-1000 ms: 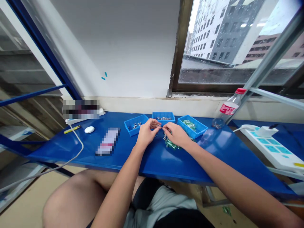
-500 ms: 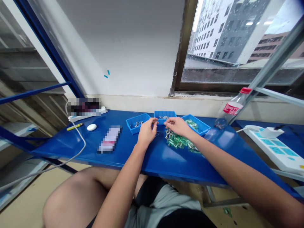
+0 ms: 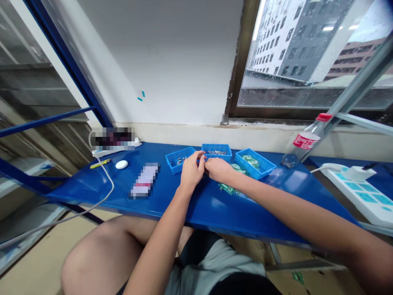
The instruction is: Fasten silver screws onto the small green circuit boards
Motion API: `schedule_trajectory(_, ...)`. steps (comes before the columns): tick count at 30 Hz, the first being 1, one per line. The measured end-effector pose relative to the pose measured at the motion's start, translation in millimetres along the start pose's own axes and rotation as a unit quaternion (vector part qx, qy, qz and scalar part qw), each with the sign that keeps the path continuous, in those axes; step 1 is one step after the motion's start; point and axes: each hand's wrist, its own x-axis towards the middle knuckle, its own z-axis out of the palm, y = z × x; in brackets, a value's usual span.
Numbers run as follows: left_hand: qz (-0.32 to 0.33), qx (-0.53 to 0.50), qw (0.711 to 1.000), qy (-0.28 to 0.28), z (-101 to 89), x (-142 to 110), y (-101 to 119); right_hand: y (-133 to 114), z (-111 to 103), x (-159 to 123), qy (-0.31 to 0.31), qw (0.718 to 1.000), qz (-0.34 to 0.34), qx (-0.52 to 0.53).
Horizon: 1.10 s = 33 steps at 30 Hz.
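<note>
My left hand (image 3: pixel 192 169) is closed in a pinch above the blue table, its fingertips meeting those of my right hand (image 3: pixel 220 169). The fingers of my right hand are also pinched together. Whatever lies between the fingertips is too small and hidden to make out. Just beyond stand three blue trays: the left tray (image 3: pixel 172 156) and the middle tray (image 3: pixel 216 146) have small metal pieces, and the right tray (image 3: pixel 264 172) contains green pieces. A pile of small green and shiny pieces (image 3: pixel 227 189) is partly covered by my right hand and forearm.
To the left on the blue table (image 3: pixel 172 196) are a blurred-out phone-like object (image 3: pixel 144 181), a white oval object (image 3: pixel 121 164), a yellow cutter (image 3: pixel 100 164) and a cable (image 3: pixel 111 184). A plastic bottle (image 3: pixel 305 141) and a power strip (image 3: pixel 357 192) are at the right.
My right hand has moved left from above the pile to meet my left hand's fingertips. My left hand stays nearly in place. The view has shifted slightly.
</note>
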Motion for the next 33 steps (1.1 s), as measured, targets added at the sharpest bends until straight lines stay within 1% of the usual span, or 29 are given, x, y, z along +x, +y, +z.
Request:
schedule_trajectory(6, -0.008, -0.008, 1.000, 0.000, -0.6, -0.9, 5.1, -1.8, 1.8, -1.6, -0.006, 1.000, -0.003, 0.004)
schedule_trajectory(10, -0.014, -0.044, 0.999, 0.027, -2.8, 4.1, 13.3, 2.8, 1.0, -1.6, 0.029, 0.999, -0.001, 0.032)
schedule_trajectory(13, -0.012, -0.056, 0.997, 0.050, -5.1, 15.9, 19.8, 9.3, -0.6, -5.0, 0.052, 0.997, -0.017, 0.061)
schedule_trajectory(17, -0.022, -0.078, 0.995, 0.050, -4.6, 37.8, 25.3, 12.5, 0.1, -8.9, 0.023, 0.994, -0.066, 0.079)
schedule_trajectory(21, -0.032, -0.130, 0.989, 0.057, 1.2, 51.3, 27.5, 8.4, 1.6, -8.0, -0.005, 0.995, -0.070, 0.070)
schedule_trajectory(25, -0.033, -0.157, 0.984, 0.070, 8.2, 47.9, 25.5, 6.0, 2.5, -10.6, -0.009, 0.995, -0.083, 0.056)
schedule_trajectory(29, -0.031, -0.151, 0.987, 0.043, 14.8, 37.8, 18.8, 8.3, 7.0, -17.5, -0.003, 0.995, -0.091, 0.031)
schedule_trajectory(33, -0.031, -0.150, 0.987, 0.044, 19.4, 31.1, 14.0, 10.3, 15.7, -19.0, 0.007, 0.995, -0.093, 0.023)
